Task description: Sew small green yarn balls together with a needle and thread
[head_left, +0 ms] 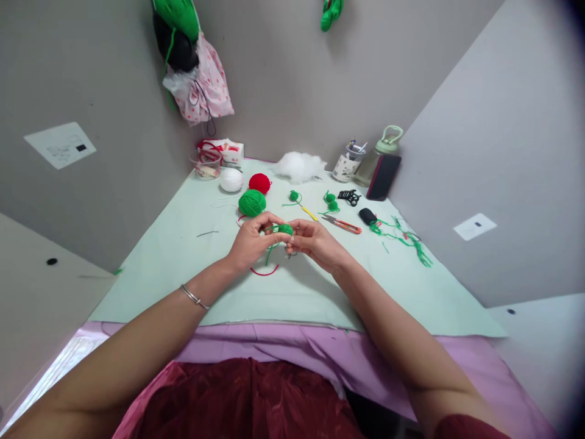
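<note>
Between my two hands is a small green crocheted piece [286,230], with a loose green yarn tail [268,255] hanging below it. My left hand [256,236] pinches its left side between thumb and fingers. From the right, my right hand [311,239] grips the same piece with its fingertips. A small dark loop [290,252] shows under my right fingers; its kind is unclear. Beneath the hands a red yarn strand [265,274] lies curved on the table. Just beyond my left hand sits a green yarn ball [251,203].
Farther back lie a red yarn ball [259,183], a white yarn ball [231,180] and white stuffing [299,167]. Orange-handled snips [342,225], a yellow crochet hook [309,213] and green yarn scraps [414,241] are rightward. A bottle [370,167] and phone [384,177] stand at the back right.
</note>
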`<control>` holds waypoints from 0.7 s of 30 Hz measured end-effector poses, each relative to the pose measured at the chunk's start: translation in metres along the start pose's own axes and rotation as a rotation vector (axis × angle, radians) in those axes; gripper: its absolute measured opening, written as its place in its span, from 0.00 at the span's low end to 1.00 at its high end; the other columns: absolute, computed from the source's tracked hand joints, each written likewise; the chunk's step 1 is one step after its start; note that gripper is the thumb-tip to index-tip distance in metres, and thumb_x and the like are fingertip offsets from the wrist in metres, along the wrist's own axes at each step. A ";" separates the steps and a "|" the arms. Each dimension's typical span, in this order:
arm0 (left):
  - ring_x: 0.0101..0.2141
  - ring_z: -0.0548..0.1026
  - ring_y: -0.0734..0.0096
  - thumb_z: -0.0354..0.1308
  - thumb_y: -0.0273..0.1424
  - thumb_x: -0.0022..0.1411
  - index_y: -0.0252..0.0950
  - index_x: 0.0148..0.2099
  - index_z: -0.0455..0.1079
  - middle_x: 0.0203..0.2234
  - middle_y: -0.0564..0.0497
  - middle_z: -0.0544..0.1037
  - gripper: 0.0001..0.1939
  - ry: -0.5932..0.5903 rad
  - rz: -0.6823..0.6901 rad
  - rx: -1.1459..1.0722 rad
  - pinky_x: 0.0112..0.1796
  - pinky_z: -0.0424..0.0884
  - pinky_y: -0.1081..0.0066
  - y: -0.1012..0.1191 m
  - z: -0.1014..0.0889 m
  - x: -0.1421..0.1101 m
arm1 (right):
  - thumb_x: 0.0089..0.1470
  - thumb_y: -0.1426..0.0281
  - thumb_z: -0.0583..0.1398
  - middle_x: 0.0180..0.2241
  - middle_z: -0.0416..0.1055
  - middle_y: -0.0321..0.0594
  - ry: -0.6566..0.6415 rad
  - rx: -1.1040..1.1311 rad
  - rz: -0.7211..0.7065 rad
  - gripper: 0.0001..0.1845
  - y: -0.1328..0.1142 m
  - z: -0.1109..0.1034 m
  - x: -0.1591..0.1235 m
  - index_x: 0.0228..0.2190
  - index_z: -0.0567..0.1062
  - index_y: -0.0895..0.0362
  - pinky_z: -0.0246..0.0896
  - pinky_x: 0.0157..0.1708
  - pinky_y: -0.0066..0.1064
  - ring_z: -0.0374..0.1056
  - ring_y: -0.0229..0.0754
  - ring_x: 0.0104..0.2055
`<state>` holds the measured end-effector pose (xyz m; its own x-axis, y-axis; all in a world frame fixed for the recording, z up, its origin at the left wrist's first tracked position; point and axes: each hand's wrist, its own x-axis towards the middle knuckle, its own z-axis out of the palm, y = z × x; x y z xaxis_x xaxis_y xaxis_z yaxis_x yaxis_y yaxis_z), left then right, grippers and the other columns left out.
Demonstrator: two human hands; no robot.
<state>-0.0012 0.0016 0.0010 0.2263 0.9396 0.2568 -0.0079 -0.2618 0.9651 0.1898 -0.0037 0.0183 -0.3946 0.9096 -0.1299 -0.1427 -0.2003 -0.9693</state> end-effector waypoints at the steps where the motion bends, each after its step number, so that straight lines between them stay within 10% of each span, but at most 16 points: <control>1: 0.31 0.69 0.71 0.70 0.39 0.52 0.37 0.38 0.76 0.28 0.53 0.74 0.14 -0.001 0.020 0.029 0.35 0.67 0.70 -0.001 -0.001 0.001 | 0.42 0.68 0.73 0.28 0.76 0.35 -0.003 0.007 0.021 0.20 -0.002 0.000 -0.002 0.38 0.77 0.58 0.70 0.36 0.30 0.72 0.35 0.28; 5: 0.35 0.72 0.69 0.64 0.41 0.59 0.36 0.41 0.76 0.33 0.51 0.77 0.14 -0.087 0.018 0.033 0.39 0.68 0.69 -0.003 -0.001 0.002 | 0.48 0.64 0.70 0.33 0.78 0.40 -0.018 -0.117 0.013 0.18 -0.013 -0.001 -0.007 0.40 0.76 0.58 0.71 0.41 0.35 0.74 0.40 0.35; 10: 0.35 0.74 0.69 0.64 0.41 0.60 0.35 0.44 0.76 0.33 0.51 0.78 0.16 -0.195 -0.043 -0.009 0.40 0.68 0.69 -0.002 0.003 -0.001 | 0.53 0.62 0.66 0.31 0.76 0.39 0.243 -0.547 -0.337 0.12 -0.017 -0.001 -0.006 0.32 0.79 0.58 0.64 0.36 0.32 0.68 0.38 0.32; 21: 0.32 0.80 0.66 0.73 0.41 0.48 0.34 0.38 0.74 0.30 0.51 0.80 0.19 -0.262 -0.222 -0.146 0.40 0.73 0.66 0.002 0.007 -0.001 | 0.48 0.70 0.65 0.26 0.74 0.36 0.226 -0.508 -0.291 0.04 -0.012 0.000 -0.003 0.25 0.78 0.58 0.60 0.33 0.30 0.65 0.37 0.30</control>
<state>0.0058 -0.0012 0.0020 0.4800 0.8765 0.0369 -0.0651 -0.0063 0.9979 0.1929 -0.0038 0.0301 -0.1947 0.9665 0.1672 0.2557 0.2146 -0.9426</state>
